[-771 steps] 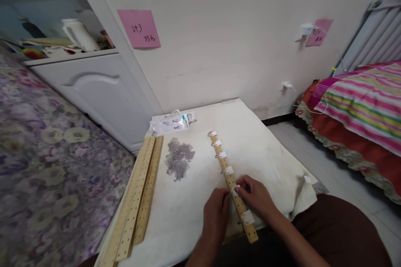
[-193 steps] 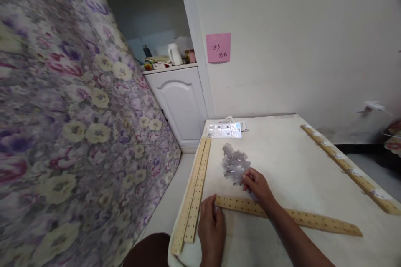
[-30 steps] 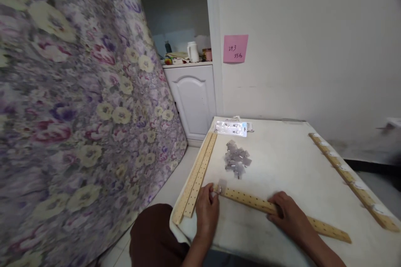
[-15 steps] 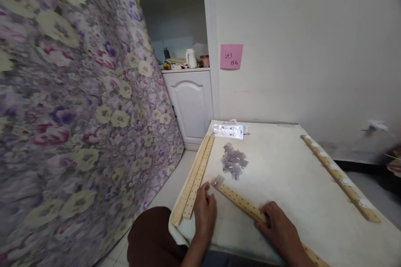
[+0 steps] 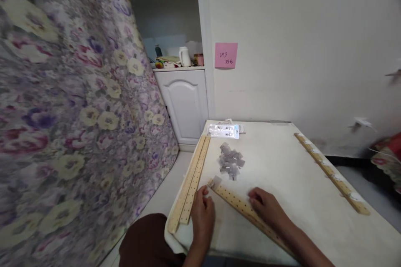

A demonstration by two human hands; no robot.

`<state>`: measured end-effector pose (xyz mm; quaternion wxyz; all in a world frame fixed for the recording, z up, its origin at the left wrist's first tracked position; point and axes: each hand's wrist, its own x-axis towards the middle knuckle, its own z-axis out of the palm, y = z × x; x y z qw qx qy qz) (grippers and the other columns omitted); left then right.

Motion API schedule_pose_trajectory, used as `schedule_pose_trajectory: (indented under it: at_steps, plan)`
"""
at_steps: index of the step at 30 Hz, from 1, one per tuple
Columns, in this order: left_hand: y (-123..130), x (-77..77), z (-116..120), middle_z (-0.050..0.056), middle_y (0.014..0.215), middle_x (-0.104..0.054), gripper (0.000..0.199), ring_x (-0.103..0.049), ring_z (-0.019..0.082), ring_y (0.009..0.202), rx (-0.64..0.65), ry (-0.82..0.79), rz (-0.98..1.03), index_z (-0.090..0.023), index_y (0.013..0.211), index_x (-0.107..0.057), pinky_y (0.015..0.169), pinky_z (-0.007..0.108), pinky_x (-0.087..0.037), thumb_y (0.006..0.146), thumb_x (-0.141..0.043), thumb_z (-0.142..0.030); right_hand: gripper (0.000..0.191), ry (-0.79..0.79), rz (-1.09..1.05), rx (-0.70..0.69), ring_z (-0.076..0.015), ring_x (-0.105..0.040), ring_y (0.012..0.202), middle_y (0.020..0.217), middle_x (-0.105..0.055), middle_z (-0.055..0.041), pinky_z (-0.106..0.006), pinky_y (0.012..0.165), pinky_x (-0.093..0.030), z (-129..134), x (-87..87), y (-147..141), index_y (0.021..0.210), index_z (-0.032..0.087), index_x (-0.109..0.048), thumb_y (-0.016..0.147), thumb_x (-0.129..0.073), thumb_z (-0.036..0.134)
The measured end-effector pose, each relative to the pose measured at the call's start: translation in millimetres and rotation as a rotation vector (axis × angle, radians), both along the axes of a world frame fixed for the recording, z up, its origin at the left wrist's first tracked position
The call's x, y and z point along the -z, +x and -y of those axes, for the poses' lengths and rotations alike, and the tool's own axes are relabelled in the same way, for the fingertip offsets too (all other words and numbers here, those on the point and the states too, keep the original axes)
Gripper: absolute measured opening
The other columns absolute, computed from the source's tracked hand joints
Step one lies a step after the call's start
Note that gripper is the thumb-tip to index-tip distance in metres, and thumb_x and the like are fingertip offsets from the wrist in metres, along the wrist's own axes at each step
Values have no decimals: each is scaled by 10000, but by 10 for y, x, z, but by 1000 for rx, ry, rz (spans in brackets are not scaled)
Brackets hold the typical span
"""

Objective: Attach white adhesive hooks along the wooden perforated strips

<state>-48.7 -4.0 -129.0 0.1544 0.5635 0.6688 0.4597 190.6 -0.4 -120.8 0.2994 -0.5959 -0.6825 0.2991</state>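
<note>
A wooden strip with rows of holes [image 5: 238, 204] lies slantwise on the cloth-covered table between my hands. At its far end sits a small grey translucent square piece [image 5: 216, 181]. My left hand [image 5: 203, 212] rests just left of that end with its fingers curled together; whatever is in them, if anything, is hidden. Over the middle of the strip is my right hand [image 5: 266, 206], its thumb and fingers pinched. I cannot make out anything between them. Beyond the strip lies a loose pile of similar grey squares [image 5: 231, 160].
Two more holed strips [image 5: 191, 183] lie side by side along the left table edge. Another strip bearing white round pieces [image 5: 332, 173] runs along the right edge. A clear plastic package [image 5: 223, 131] is at the back. A floral curtain [image 5: 78, 112] hangs at left.
My right hand has let go of the strip's nearer part and moved forward and left along it. The left hand stays by the far end. The view has shifted slightly right.
</note>
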Motion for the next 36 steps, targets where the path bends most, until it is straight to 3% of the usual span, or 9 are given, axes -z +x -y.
schedule_pose_trajectory:
  at_steps: [6,12,24,29,36]
  plan:
    - [-16,37,-17,68,987,-640,325,-612,206,863,14,-1,-8,-182,1112,-558,805,344,-474,816,-429,-216,90,-46,-47,125,-153,-584,664,681,-633,12,-234,602,-373,-582,-6,-356,736,208,-578,748,-532,285]
    - [-32,56,-28,67,981,-632,324,-606,199,814,36,-15,8,-182,1127,-544,797,351,-475,829,-430,-236,138,-96,110,274,-144,-571,643,693,-665,19,-226,549,-295,-689,-74,-600,700,224,-573,738,-596,354]
    - [1,-20,-2,70,984,-642,308,-609,230,934,22,10,30,-192,1080,-575,843,368,-466,805,-439,-221,156,-69,6,223,-138,-544,602,623,-619,18,-223,553,-327,-418,-82,-328,655,208,-574,759,-549,321]
    - [9,-32,4,70,1009,-646,301,-607,230,952,40,0,17,-200,1076,-577,855,375,-461,811,-435,-228,140,84,15,231,-156,-562,676,725,-605,-8,-248,620,-381,-265,-172,-157,677,207,-612,760,-542,296]
    - [40,-87,116,58,945,-645,282,-603,217,872,54,12,176,-189,1056,-580,800,344,-468,820,-476,-302,142,127,-222,160,-173,-579,696,751,-628,-28,-269,659,-433,-41,-323,-198,693,198,-628,763,-558,300]
